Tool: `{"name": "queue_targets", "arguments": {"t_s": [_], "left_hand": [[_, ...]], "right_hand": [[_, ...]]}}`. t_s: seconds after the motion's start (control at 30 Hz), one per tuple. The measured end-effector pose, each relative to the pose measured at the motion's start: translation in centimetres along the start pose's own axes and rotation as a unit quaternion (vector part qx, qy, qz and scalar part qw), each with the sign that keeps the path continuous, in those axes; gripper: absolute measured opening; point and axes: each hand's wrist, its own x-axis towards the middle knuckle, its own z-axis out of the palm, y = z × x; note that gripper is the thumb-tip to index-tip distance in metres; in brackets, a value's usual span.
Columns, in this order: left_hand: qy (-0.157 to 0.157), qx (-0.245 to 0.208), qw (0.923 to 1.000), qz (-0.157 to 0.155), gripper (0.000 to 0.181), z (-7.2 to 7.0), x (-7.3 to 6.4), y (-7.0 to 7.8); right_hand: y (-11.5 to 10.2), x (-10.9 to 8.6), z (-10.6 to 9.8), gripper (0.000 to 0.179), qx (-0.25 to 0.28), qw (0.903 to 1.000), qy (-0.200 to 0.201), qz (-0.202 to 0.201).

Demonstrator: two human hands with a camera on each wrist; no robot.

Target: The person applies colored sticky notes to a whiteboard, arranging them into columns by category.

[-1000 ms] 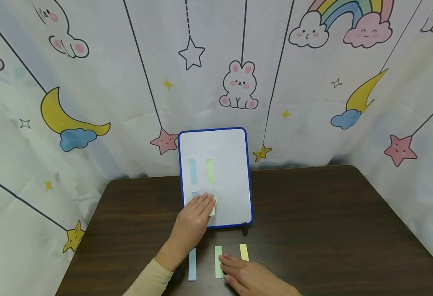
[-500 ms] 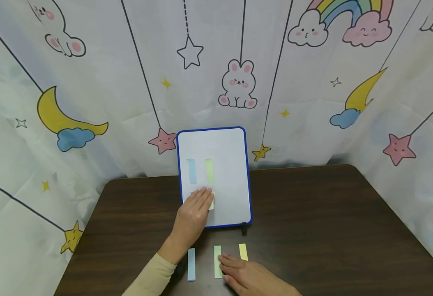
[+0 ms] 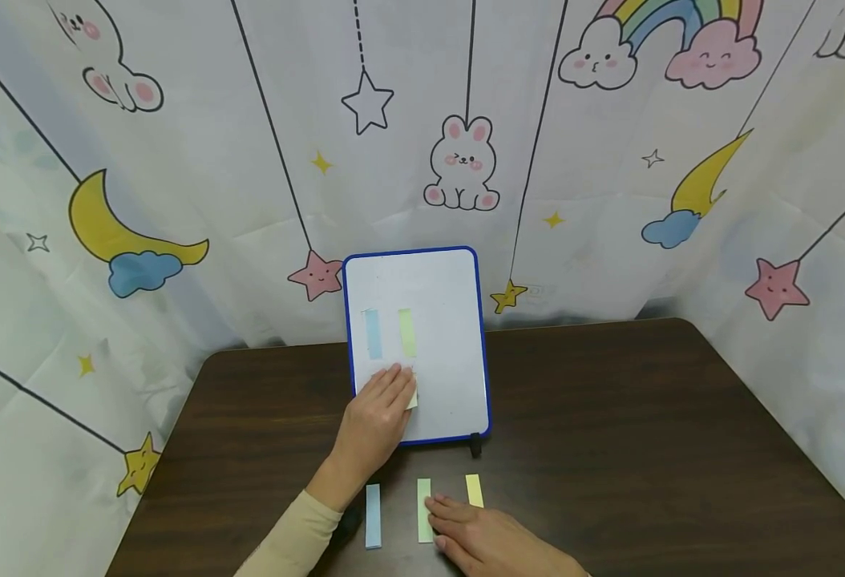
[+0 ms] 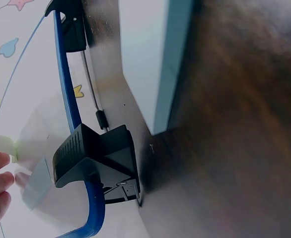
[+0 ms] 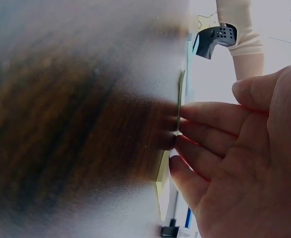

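Observation:
My left hand (image 3: 375,409) is at the whiteboard (image 3: 451,344), pinching a pale green sticky-note strip (image 3: 412,397) against its lower half. In the left wrist view that strip (image 4: 5,145) shows between the fingers. A blue strip (image 4: 37,184) is stuck beside it, hidden by the hand in the head view. Higher on the board are another blue strip (image 3: 373,334) and another green strip (image 3: 407,332). My right hand (image 3: 491,537) lies on the table, fingers extended, fingertips at the edge of a green sticky-note pad (image 3: 424,511). Its knuckles partly cover a yellow pad (image 3: 474,490).
A blue pad (image 3: 373,517) lies on the dark wooden table (image 3: 646,449), below the left forearm. Black clip feet (image 4: 98,161) hold up the whiteboard's blue frame. A white printed curtain (image 3: 249,160) surrounds the back and sides.
Over the last second my left hand moved slightly up the board with the green strip, covering the lower blue strip. My right hand has stayed in place. The head view shifted a little.

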Motion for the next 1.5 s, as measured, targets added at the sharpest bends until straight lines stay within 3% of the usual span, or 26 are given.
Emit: {"name": "queue_targets", "arguments": {"t_s": [0.33,0.53,0.73,1.07,1.3,1.5], "left_hand": [[-0.013,0.003,0.9999,0.009,0.040,-0.15,-0.18,0.14],[-0.015,-0.001,0.9999,0.005,0.041,0.21,-0.41,0.07],[-0.026,0.002,0.9997,0.000,0.042,0.19,-0.45,0.18],[-0.022,0.011,0.9997,0.002,0.043,0.20,-0.45,0.03],[-0.030,0.007,0.9995,-0.005,0.044,0.19,-0.50,0.14],[-0.044,0.009,0.9989,-0.009,0.043,0.07,-0.64,0.22]], "right_hand": [[0.03,-0.01,0.06,0.056,0.001,1.0000,-0.005,0.001],[0.26,0.07,0.16,0.058,-0.041,0.9986,0.013,-0.030],[0.25,0.02,0.22,0.057,-0.024,0.9994,0.011,-0.021],[0.44,0.05,0.17,0.057,-0.053,0.9978,0.015,-0.035],[0.47,0.08,0.14,0.057,-0.058,0.9978,0.008,-0.031],[0.13,0.26,0.14,0.057,-0.019,0.9998,-0.003,0.000]]}}
